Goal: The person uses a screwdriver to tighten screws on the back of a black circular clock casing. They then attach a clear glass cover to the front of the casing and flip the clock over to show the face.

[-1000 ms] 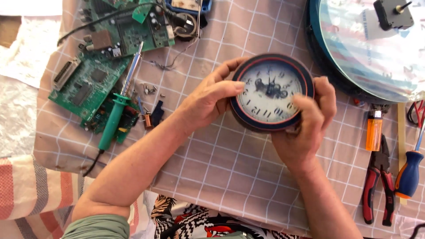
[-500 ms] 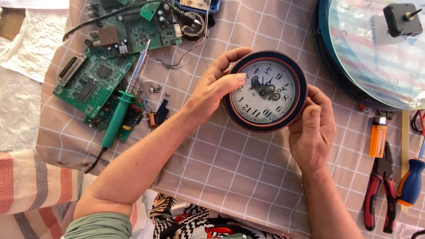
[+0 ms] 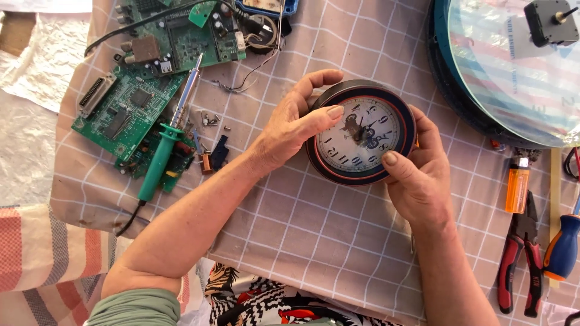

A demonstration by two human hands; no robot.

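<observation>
**Small round clock gripped in both hands**

While the checked cloth (image 3: 290, 241) lies bare just below, the small round clock (image 3: 361, 133) sits mid-table, hemmed by the soldering iron (image 3: 163, 151) and circuit boards (image 3: 124, 108) to the left, big clock (image 3: 507, 66) up right, lighter (image 3: 518, 188) and pliers (image 3: 519, 259) right. Left hand (image 3: 290, 130) curls over its rim, right hand (image 3: 417, 181) cups the lower edge.

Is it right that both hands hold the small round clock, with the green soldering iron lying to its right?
Not quite. Both hands do hold the clock, but the head view shows the soldering iron lying to its left, on the circuit boards.
</observation>
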